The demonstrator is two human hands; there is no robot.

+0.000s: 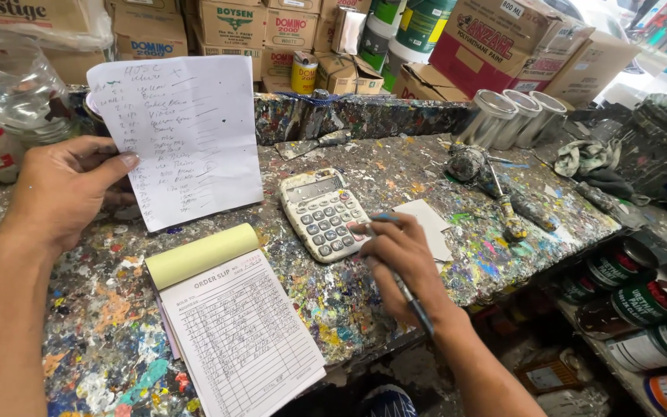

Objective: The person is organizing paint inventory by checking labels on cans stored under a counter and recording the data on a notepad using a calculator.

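Observation:
My left hand point(63, 189) holds up a white handwritten sheet point(179, 135) by its left edge, thumb on the paper. My right hand point(399, 259) grips a blue pen point(414, 301) and rests a fingertip on the keys of a beige calculator point(322, 212). Under that hand lies a small white card point(430, 224). A printed order pad point(237, 332) with a folded-back yellow sheet point(198, 255) lies between my arms on the paint-splattered counter point(110, 324).
Three metal cans point(519, 116) lie on their sides at the back right, beside a paint-caked tool point(496, 185) and a rag point(584, 158). Cardboard boxes point(233, 27) stack behind. Paint tins point(642, 309) fill shelves at lower right. A clear plastic bottle point(13, 85) stands far left.

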